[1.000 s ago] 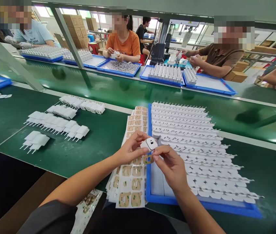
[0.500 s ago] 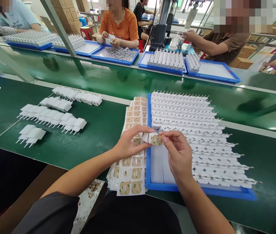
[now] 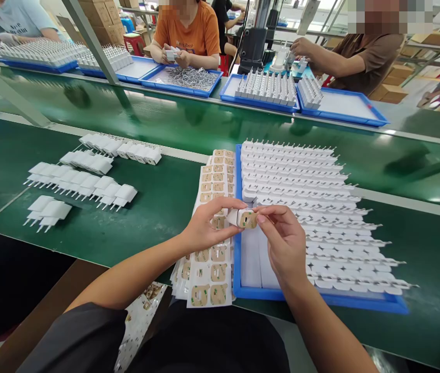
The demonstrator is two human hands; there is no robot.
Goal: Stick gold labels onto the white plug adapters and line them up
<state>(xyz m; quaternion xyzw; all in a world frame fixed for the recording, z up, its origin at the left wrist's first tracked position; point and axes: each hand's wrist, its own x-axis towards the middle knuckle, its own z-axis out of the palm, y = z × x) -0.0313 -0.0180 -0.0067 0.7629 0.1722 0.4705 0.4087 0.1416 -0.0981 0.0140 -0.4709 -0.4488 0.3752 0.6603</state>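
Grips a small, boxy, white plastic plug body (image 3: 235, 217) in the left hand (image 3: 206, 223), clasped between thumb and fingers, with its flat end turned to the right. Pinches the right edge of a tan, rounded-square sticker (image 3: 251, 220) with green print between thumb and forefinger of the right hand (image 3: 288, 243). Holds the sticker against or just over that flat end, with a dark slot visible through its cut-out; cannot tell how firmly pressed down. Holds both pieces above the left rim of a shallow, blue-edged plastic tray (image 3: 237, 269), beside stacked white backing sheets (image 3: 208, 290) bearing similar tan stickers. Has in the tray, mostly right of the hands, close-packed rows of white pronged plugs (image 3: 332, 254). Has to the left, on a dark-green work surface (image 3: 158, 207), a long row of white plugs lying flat (image 3: 76, 178), a smaller cluster of white plugs (image 3: 49, 210) nearer the front, and further groups behind. Faces, across a glossy green strip (image 3: 158, 119), a co-worker in an orange shirt (image 3: 189, 33) with white pieces in hand, behind a blue tray (image 3: 177, 89) of loose, silvery metal parts (image 3: 192, 77), and, farther right, a co-worker in a brown shirt (image 3: 375, 62).
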